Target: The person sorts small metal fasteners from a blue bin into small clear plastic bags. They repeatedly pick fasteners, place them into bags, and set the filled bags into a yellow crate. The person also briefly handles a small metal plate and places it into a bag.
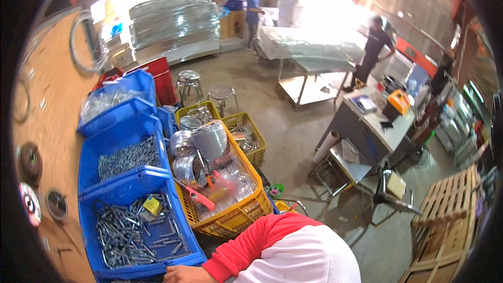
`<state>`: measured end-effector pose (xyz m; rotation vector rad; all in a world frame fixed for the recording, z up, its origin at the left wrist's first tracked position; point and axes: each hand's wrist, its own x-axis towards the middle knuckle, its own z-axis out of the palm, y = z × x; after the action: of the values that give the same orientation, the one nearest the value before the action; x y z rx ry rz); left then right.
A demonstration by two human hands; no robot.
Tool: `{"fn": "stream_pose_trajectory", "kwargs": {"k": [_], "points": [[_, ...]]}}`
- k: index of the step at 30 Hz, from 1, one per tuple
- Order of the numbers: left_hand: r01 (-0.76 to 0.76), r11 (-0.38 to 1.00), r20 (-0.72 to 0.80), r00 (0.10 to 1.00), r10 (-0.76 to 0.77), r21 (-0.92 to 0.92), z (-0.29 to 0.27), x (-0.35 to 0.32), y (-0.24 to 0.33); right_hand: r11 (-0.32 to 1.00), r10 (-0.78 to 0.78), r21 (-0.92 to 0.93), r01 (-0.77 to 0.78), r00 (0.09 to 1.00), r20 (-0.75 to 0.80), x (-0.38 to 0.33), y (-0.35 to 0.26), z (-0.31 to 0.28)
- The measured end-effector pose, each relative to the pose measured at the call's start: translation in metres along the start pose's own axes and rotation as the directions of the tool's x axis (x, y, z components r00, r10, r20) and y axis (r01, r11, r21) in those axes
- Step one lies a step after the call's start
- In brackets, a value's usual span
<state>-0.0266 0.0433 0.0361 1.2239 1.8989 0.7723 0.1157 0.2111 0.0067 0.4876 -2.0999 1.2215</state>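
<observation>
My right arm, in a red and white sleeve, bends across the lower edge. Its hand point(189, 274) is beside the near corner of a blue bin point(196, 249). The frame cuts off the fingers, so what they hold, if anything, is hidden. My left hand is out of view. Loose metal bolts point(118, 236) lie heaped in that blue bin, with a small yellow box point(152, 206) on top. Behind it, a second blue bin point(89, 162) holds many small screws point(130, 157).
An orange crate point(230, 226) to the right holds wire coils point(209, 140) and a red-handled tool point(199, 197). Two metal stools point(222, 93) stand beyond. A desk point(390, 136), a wooden pallet point(443, 220) and a person point(376, 47) are at right; another person point(253, 13) stands far back.
</observation>
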Motion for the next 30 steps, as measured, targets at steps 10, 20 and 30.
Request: {"fn": "stream_pose_trajectory", "kwargs": {"k": [10,20,30], "points": [[0.029,1.000,0.111,0.993,-0.029,0.007,0.007,0.003,-0.036,0.909,-0.029,-0.412,0.069,0.994,0.102,-0.004,-0.020,-0.039],[0.204,0.972,0.139,0.972,-0.188,-0.116,-0.002,-0.001,0.032,0.793,-0.120,-0.534,0.294,0.934,0.336,-0.015,-0.012,-0.057],[0.092,0.957,-0.170,0.984,-0.045,0.276,0.021,0.008,0.072,0.824,-0.183,-0.437,0.360,0.900,0.395,-0.001,0.009,-0.048]]}}
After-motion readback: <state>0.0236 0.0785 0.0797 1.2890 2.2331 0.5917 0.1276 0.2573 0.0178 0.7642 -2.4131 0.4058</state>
